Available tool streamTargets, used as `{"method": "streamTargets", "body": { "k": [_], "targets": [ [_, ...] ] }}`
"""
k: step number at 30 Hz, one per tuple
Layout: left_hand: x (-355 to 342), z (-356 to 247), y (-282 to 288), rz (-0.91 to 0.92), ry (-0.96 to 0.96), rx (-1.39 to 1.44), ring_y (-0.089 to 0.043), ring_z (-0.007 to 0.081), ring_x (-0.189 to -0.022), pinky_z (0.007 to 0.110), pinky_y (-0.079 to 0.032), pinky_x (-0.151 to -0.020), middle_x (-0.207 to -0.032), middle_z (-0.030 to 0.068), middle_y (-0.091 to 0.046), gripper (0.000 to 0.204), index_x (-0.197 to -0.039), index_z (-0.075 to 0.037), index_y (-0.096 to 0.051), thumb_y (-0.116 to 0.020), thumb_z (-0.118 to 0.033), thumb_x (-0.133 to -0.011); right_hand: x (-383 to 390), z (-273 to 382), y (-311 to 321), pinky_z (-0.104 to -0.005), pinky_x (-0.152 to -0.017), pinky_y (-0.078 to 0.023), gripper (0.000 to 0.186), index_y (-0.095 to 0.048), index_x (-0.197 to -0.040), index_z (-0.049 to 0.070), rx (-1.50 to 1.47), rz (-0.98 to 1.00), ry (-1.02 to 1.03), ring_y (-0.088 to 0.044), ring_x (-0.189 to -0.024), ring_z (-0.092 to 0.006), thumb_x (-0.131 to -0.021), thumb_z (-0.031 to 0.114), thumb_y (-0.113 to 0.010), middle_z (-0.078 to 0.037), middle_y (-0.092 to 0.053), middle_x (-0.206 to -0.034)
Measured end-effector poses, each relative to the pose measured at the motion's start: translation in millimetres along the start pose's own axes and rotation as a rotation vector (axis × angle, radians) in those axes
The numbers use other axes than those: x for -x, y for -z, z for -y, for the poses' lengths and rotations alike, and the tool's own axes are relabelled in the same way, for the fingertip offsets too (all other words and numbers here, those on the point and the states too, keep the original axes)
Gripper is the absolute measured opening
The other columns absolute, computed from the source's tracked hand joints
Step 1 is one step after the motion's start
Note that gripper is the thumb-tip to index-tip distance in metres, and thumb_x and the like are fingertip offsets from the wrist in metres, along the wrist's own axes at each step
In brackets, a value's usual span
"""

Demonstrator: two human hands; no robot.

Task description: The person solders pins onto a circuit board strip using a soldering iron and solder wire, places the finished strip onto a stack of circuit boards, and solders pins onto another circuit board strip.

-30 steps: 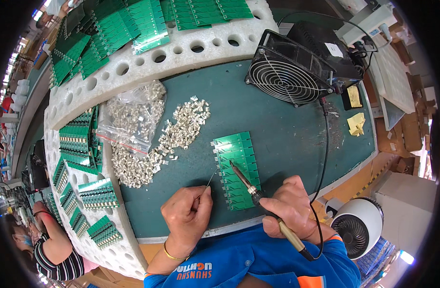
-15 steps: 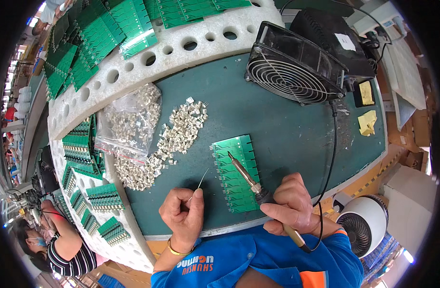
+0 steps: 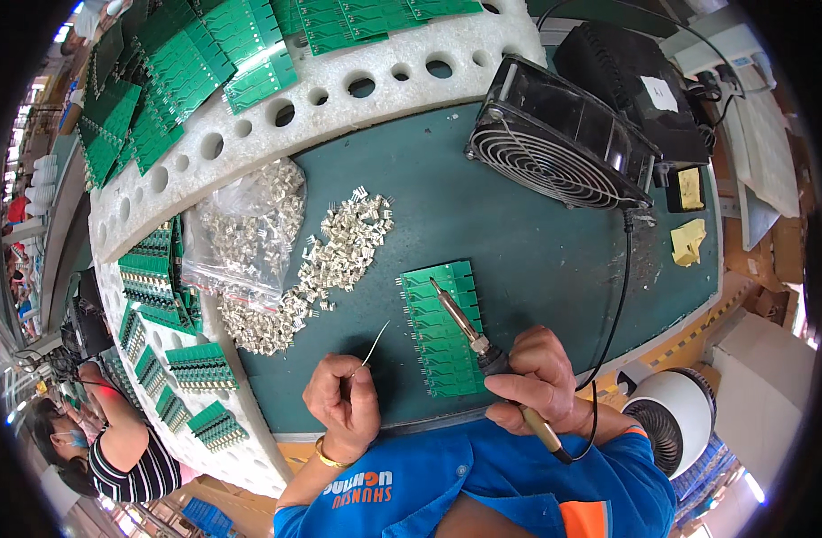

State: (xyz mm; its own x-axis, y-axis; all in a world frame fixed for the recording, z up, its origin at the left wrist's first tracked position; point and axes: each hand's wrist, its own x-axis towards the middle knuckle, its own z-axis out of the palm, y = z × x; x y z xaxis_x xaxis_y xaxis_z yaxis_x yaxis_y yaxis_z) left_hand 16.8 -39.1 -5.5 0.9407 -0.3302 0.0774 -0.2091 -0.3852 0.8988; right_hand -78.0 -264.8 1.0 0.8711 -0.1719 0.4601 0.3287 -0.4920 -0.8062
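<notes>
My left hand [image 3: 343, 405] is closed, pinching a thin length of solder wire [image 3: 376, 342] that points up and to the right. In my right hand [image 3: 538, 381] is a soldering iron [image 3: 471, 334], gripped by its handle, with its tip over the upper part of a green circuit board [image 3: 443, 359]. Whether the tip touches the board I cannot tell. The board lies on the green mat [image 3: 536, 269] between my hands, small pins along its left edge. A heap of small white connectors [image 3: 344, 244] spreads beyond my left hand.
A clear plastic bag [image 3: 250, 224] of connectors lies left, beside white foam [image 3: 330, 103] bearing several green boards [image 3: 259, 54]. A black fan [image 3: 563, 134] stands at the far right, near yellow sponges [image 3: 688, 242]. The iron's cord [image 3: 622, 296] runs along the right. Another person [image 3: 129, 448] sits at left.
The view has shifted slightly. Both hands keep their grips, and the iron's tip stays over the upper part of the board.
</notes>
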Motion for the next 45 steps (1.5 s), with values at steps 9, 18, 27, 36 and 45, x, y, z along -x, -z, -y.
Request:
{"method": "streamTargets", "body": {
  "k": [9, 18, 27, 36, 45],
  "targets": [
    [-1.2, -1.2, -3.6, -0.034, 0.016, -0.057, -0.044, 0.0090, -0.057, 0.025, -0.033, -0.052, -0.068, 0.0029, -0.054, 0.012, -0.085, -0.001, -0.059, -0.063, -0.007, -0.095, 0.4, 0.0, -2.4, -0.0340, -0.060, -0.047, 0.036, -0.071, -0.110, 0.010, 0.015, -0.027, -0.004, -0.053, -0.072, -0.0221, -0.078, 0.020, -0.084, -0.004, -0.052, -0.084],
    [-4.4, -17.3, -6.0, -0.028, -0.087, -0.120, -0.049, 0.0113, -0.063, 0.025, -0.039, -0.057, -0.074, 0.0036, -0.055, 0.005, -0.092, 0.001, -0.073, -0.074, 0.000, -0.087, 2.9, -0.2, -7.8, -0.0402, -0.066, -0.043, 0.033, -0.066, -0.113, 0.004, 0.027, -0.116, 0.070, -0.053, -0.071, -0.0254, -0.095, 0.032, -0.067, -0.008, -0.056, -0.086],
    [17.1, -13.2, 6.0, -0.032, 0.047, -0.017, -0.049, 0.0100, -0.066, 0.024, -0.040, -0.059, -0.075, 0.0018, -0.053, 0.010, -0.093, 0.000, -0.075, -0.078, 0.001, -0.083, 17.1, 13.4, -5.6, -0.0411, -0.069, -0.043, 0.034, -0.065, -0.114, 0.002, 0.081, -0.104, 0.095, -0.052, -0.071, -0.0253, -0.097, 0.031, -0.065, -0.010, -0.056, -0.085],
    [41.3, 4.4, 25.1, -0.097, -0.027, -0.141, -0.052, 0.0155, -0.063, 0.028, -0.042, -0.058, -0.076, 0.0063, -0.057, 0.010, -0.085, -0.002, -0.065, -0.075, 0.000, -0.085, 24.4, -0.8, 11.9, -0.0408, -0.063, -0.047, 0.036, -0.066, -0.113, 0.008, 0.137, -0.041, 0.120, -0.055, -0.071, -0.0273, -0.100, 0.041, -0.060, -0.010, -0.051, -0.088],
    [60.0, 14.7, 32.4, -0.166, -0.003, -0.161, -0.055, 0.0209, -0.059, 0.031, -0.043, -0.055, -0.072, 0.0114, -0.059, 0.011, -0.086, -0.002, -0.059, -0.068, -0.004, -0.090, 21.3, -10.0, 28.1, -0.0406, -0.062, -0.047, 0.038, -0.064, -0.117, 0.009, 0.109, 0.072, 0.098, -0.055, -0.072, -0.0275, -0.099, 0.043, -0.059, -0.010, -0.050, -0.093]
  ]
}}
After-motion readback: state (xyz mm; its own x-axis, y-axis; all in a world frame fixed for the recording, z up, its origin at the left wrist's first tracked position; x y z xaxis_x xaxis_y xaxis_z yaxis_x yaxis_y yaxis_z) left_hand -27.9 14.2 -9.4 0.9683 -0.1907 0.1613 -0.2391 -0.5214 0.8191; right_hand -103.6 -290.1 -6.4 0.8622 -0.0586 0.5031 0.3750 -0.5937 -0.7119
